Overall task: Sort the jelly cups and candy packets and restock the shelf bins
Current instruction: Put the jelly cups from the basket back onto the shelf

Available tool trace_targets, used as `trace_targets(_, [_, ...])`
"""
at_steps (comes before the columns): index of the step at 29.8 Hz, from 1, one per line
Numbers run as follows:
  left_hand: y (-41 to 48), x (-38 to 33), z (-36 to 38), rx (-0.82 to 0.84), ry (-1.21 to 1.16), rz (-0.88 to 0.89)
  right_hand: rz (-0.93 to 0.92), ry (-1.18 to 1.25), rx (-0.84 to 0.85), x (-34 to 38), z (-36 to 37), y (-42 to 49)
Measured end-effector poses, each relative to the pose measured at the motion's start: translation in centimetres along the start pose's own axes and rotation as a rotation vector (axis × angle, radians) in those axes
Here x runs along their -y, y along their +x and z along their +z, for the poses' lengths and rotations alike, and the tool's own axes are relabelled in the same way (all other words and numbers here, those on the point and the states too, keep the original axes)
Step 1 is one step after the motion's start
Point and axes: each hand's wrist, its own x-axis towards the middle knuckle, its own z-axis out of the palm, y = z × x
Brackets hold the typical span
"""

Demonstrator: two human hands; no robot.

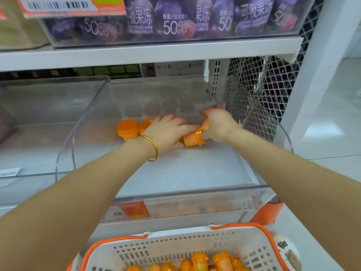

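Both my hands reach deep into a clear plastic shelf bin (pixel 195 189). My left hand (pixel 166 132), with a gold bangle on the wrist, is closed on an orange jelly cup (pixel 192 138) lying on its side. My right hand (pixel 218 124) grips another orange jelly cup (pixel 205 123) at the back right of the bin, just above the first. Two more orange jelly cups (pixel 128 130) stand at the back of the bin, left of my left hand. A white basket with orange trim (pixel 175 249) sits below, holding several orange jelly cups (pixel 199 261).
The shelf above carries a clear bin of purple jelly pouches (pixel 175 18). A second clear bin (pixel 39 106) stands to the left. A white mesh panel (pixel 259 85) and a white post close off the right side. An orange price tag (pixel 134 209) hangs on the bin front.
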Motion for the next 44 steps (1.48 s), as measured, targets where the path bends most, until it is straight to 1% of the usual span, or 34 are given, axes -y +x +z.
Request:
trace_targets(5, [-0.1, -0.2, 0.0, -0.010, 0.035, -0.048, 0.091, 0.115, -0.016, -0.1, -0.1, -0.8])
trace_targets(7, [-0.4, -0.1, 0.4, -0.015, 0.049, -0.044, 0.135, 0.102, 0.031, -0.1, 0.0, -1.2])
trace_targets(9, [-0.5, 0.1, 0.7, -0.019, 0.046, -0.052, 0.154, 0.039, 0.087, -0.1, 0.4, -1.3])
trace_targets(13, [-0.2, 0.3, 0.4, -0.011, 0.058, -0.057, 0.090, -0.088, 0.188, -0.1, 1.2, -0.9])
trace_targets(15, [-0.2, 0.2, 0.2, -0.014, 0.078, -0.042, 0.083, -0.089, 0.235, -0.2, 1.1, -1.0])
trace_targets(18, [-0.1, 0.0, 0.2, -0.017, 0.115, -0.019, 0.067, -0.104, 0.262, -0.5, 0.7, -1.6])
trace_targets(21, [-0.2, 0.0, 0.1, -0.012, 0.078, -0.030, 0.031, -0.160, 0.230, -0.1, 0.6, -2.5])
trace_targets(24, [-0.6, 0.2, 0.1, 0.023, 0.002, -0.078, 0.044, -0.198, 0.162, 0.9, 0.9, -2.8])
trace_targets(28, [-0.9, 0.7, 0.0, 0.072, -0.089, -0.144, 0.094, -0.049, 0.183, 1.3, 0.5, -2.4])
trace_targets(30, [-0.7, 0.6, 0.0, 0.076, -0.095, -0.157, 0.094, 0.011, 0.189, 1.1, 0.3, -2.2])
trace_targets(33, [-0.2, 0.7, 0.3, 0.059, -0.145, -0.218, 0.100, 0.078, 0.144, 0.9, 0.2, -2.1])
trace_targets(35, [0.0, 1.0, 0.6, 0.037, -0.151, -0.228, 0.106, 0.106, 0.098, 1.0, 0.3, -2.1])
trace_targets(37, [0.1, 1.3, 1.1, 0.024, -0.116, -0.228, 0.077, 0.057, 0.055, 1.1, 0.8, -2.0])
trace_targets(39, [0.2, 1.3, 1.5, 0.013, -0.105, -0.269, 0.030, 0.004, 0.022, 1.3, 1.4, -1.7])
trace_targets(42, [0.6, 1.2, 1.8, 0.006, -0.138, -0.351, -0.014, -0.070, 0.003, 1.2, 1.9, -1.2])
trace_targets(44, [0.8, 1.1, 1.8, 0.005, -0.144, -0.371, -0.041, -0.166, 0.010, 0.8, 1.8, -1.0])
